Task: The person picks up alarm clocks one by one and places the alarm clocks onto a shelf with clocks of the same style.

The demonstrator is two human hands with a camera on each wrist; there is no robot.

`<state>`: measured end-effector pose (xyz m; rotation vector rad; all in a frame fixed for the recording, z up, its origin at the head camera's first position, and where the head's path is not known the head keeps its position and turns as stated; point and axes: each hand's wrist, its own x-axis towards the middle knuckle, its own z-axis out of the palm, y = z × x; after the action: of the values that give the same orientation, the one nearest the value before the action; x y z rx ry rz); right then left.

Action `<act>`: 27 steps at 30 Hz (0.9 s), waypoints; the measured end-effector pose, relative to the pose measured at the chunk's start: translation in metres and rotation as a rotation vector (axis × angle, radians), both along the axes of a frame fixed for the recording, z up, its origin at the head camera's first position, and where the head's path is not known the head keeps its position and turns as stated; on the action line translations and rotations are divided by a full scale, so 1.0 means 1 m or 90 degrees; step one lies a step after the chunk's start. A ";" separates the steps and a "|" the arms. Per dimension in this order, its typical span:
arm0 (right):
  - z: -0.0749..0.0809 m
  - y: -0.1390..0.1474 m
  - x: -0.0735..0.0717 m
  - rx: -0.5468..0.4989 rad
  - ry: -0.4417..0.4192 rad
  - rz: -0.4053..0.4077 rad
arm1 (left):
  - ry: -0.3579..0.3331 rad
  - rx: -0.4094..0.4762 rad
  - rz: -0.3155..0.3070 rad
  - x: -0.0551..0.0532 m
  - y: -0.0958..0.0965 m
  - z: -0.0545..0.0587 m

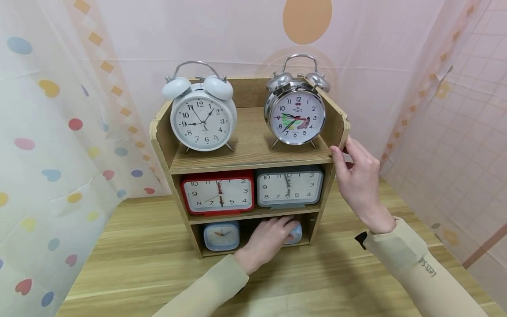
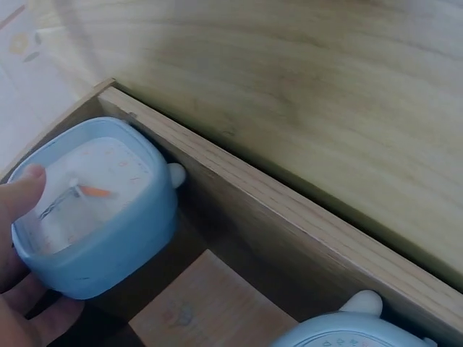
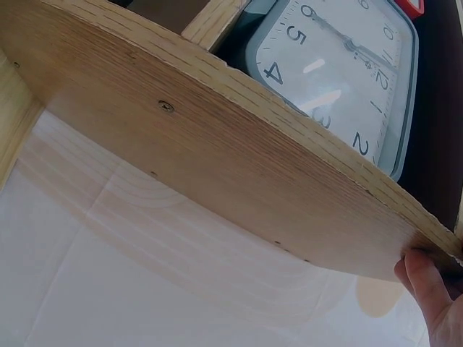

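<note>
On the bottom shelf, my left hand holds the light-blue alarm clock at the right end. In the left wrist view the thumb lies on the front of that clock, and the other fingers curl at its side. My right hand grips the right side panel of the wooden shelf unit near the top shelf's front corner. A second light-blue clock stands at the bottom left. Red and grey rectangular clocks fill the middle shelf.
On the top shelf stand a white twin-bell clock at left and a silver twin-bell clock at right. The unit stands on a wood-grain table. Patterned curtains hang behind and at both sides.
</note>
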<state>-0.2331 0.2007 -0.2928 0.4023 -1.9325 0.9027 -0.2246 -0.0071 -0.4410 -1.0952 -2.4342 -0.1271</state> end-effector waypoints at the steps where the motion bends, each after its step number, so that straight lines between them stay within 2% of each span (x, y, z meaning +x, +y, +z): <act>1: 0.000 0.000 0.000 0.000 0.000 -0.002 | 0.013 -0.002 0.001 -0.001 0.000 -0.001; 4: -0.001 0.000 0.000 0.001 0.001 -0.002 | 0.060 -0.012 0.000 -0.003 -0.001 -0.004; 10: -0.001 0.000 -0.001 0.000 0.005 0.001 | 0.186 -0.066 0.004 -0.006 -0.003 -0.011; 13: -0.001 0.000 -0.001 -0.001 0.000 0.002 | 0.217 -0.077 0.002 -0.008 -0.004 -0.014; 17: -0.001 -0.001 0.000 -0.001 -0.002 0.007 | 0.214 -0.079 -0.007 -0.009 -0.007 -0.014; 23: -0.001 0.000 -0.001 -0.005 0.001 0.005 | 0.203 -0.084 0.002 -0.010 -0.007 -0.014; 27: -0.001 0.000 -0.001 -0.006 0.003 0.005 | 0.167 -0.086 0.009 -0.010 -0.006 -0.014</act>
<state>-0.2339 0.2003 -0.2941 0.4069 -1.9231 0.9142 -0.2345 -0.0136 -0.4553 -1.0777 -2.2390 0.1778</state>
